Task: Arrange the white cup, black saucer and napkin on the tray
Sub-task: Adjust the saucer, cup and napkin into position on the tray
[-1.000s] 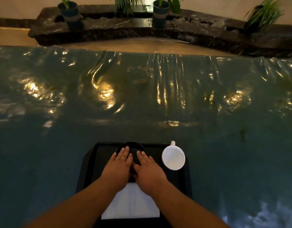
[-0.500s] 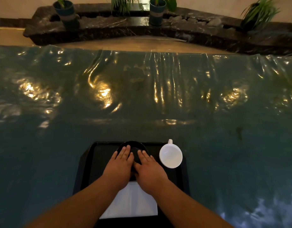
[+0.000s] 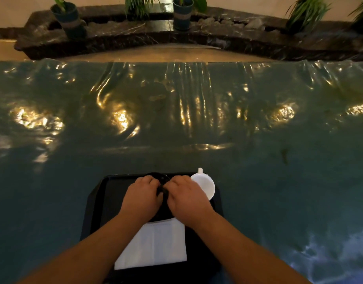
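A person's two bare arms reach forward over a black tray (image 3: 98,203) that sits on a table under a wrinkled, shiny plastic sheet (image 3: 176,111). The left hand (image 3: 142,196) and right hand (image 3: 186,196) lie side by side, fingers curled down over a black saucer (image 3: 156,176) at the tray's far middle; they appear closed on its rim, though black on black makes the exact grip hard to judge. A white cup (image 3: 205,186) stands on the tray's far right corner, just beside the right hand, perhaps touching it, with its handle pointing away. A folded white napkin (image 3: 154,244) lies flat on the near part of the tray, its far edge tucked under or against the saucer. Potted plants (image 3: 70,17) line a stone ledge in the background. The risks from here look small but real: lifting or sliding the saucer could drag the napkin askew, and the right hand's knuckles could knock the cup towards the tray's edge. Dim light adds to both risks.
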